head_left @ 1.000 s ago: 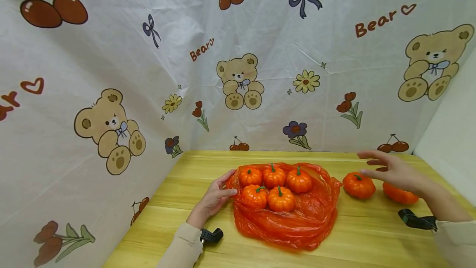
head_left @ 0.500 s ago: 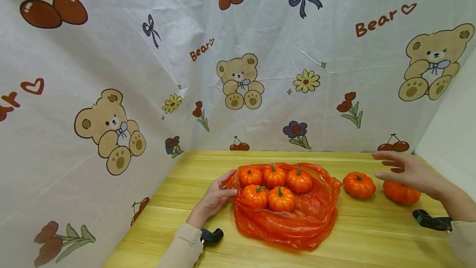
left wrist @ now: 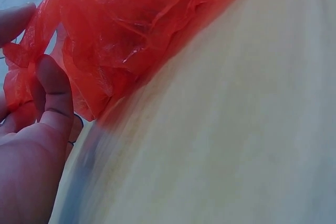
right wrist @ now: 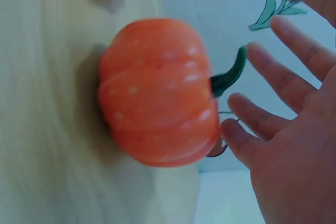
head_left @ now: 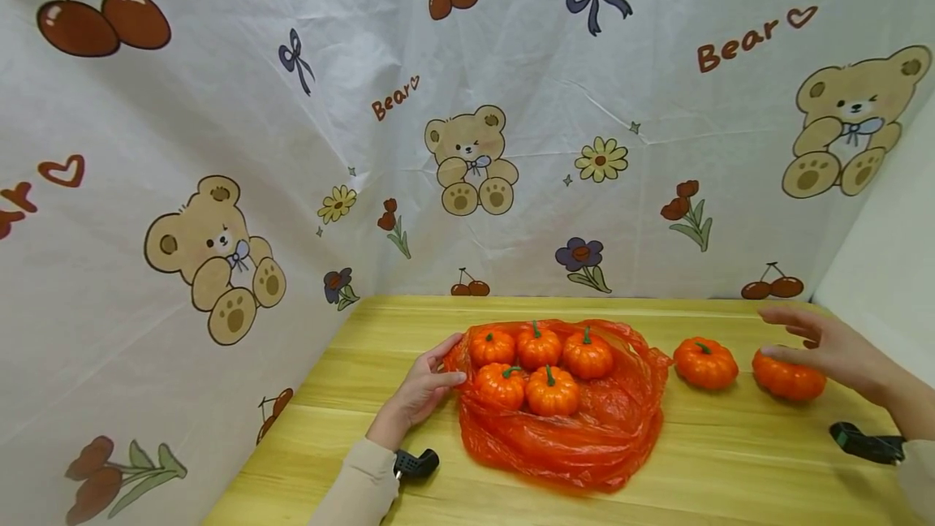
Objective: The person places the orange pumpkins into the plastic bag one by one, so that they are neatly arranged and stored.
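A red plastic bag (head_left: 562, 453) lies spread on the table with its mouth open, several small orange pumpkins (head_left: 552, 390) sitting inside. My left hand (head_left: 421, 388) pinches the bag's left edge between thumb and fingers; the left wrist view shows the thin film (left wrist: 131, 30) bunched in that grip. My right hand (head_left: 840, 355) hovers just above the rightmost pumpkin (head_left: 789, 377), holding nothing. In the right wrist view its fingers (right wrist: 283, 80) are spread beside that pumpkin's green stem (right wrist: 230, 77).
Between the bag and the rightmost pumpkin sits another loose pumpkin (head_left: 705, 364). The wooden table (head_left: 351, 347) meets a white cloth (head_left: 540, 71) printed with bears at its back and left. A white wall (head_left: 884, 266) stands at the right.
My right hand has moved right, from over the nearer loose pumpkin to over the rightmost one, and slightly down. The left hand and the bag have stayed put.
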Tool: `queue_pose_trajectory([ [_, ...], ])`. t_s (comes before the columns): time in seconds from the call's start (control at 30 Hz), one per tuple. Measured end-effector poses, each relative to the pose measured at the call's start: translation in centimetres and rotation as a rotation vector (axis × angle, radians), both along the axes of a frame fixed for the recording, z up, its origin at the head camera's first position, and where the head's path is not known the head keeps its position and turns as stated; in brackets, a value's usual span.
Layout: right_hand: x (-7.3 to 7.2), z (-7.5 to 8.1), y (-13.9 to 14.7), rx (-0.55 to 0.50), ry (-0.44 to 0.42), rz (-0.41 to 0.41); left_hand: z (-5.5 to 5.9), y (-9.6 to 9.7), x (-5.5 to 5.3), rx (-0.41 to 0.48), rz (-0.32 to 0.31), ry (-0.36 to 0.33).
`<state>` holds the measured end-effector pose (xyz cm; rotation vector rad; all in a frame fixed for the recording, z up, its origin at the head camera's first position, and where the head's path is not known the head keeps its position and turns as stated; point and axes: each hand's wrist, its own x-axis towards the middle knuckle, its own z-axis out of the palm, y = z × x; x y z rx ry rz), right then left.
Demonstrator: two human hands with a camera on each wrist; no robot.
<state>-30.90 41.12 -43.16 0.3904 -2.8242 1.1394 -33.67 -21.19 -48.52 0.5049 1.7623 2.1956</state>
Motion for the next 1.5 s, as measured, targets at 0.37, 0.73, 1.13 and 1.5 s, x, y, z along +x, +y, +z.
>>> queue_pose_trajectory([
  [0.37,-0.6,-2.7,1.8,-0.019,-0.048,-0.011,0.0,0.0,0.0,0.005,0.002,0.0],
  [0.73,-0.7,-4.8,2.6,-0.017,-0.035,-0.03,0.1,0.1,-0.1,0.008,0.004,-0.007],
  [1.13,-0.6,-4.7,2.2,0.035,-0.106,-0.028,0.3,0.0,0.1,0.005,-0.015,0.01],
  [1.5,-0.5,-4.8,2.1,0.064,-0.106,-0.041,0.2,0.1,0.2,0.016,-0.007,-0.018],
])
